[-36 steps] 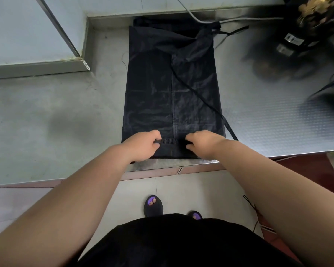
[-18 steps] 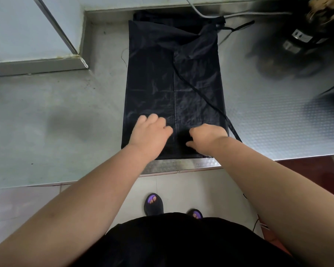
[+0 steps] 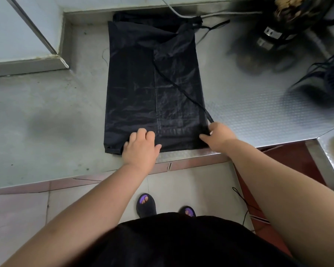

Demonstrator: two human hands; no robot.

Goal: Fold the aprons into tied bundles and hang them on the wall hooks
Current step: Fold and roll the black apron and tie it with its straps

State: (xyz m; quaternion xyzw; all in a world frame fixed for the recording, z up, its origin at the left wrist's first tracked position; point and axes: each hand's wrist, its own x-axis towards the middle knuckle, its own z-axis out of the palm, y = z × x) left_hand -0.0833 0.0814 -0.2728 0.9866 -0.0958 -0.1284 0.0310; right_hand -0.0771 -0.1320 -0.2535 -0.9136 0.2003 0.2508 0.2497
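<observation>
A: Where is the apron [image 3: 152, 93]?

B: Flat on the steel counter [image 3: 258, 112], hem at the near edge. The left hand [image 3: 141, 147] curls its fingers over the hem; the right hand [image 3: 218, 137] pinches the near right corner.

A: What could go wrong?

B: The loose strap [image 3: 174, 83] crosses the cloth; rolling may bury it, leaving nothing to tie.

A: And around it?

B: Pale floor tiles [image 3: 191, 182] below; blurred dark clutter [image 3: 274, 35] at the counter's right.

Passable counter [image 3: 37, 112] left of apron [image 3: 152, 83]; blurred dark clutter [image 3: 274, 37] blocks far right
</observation>
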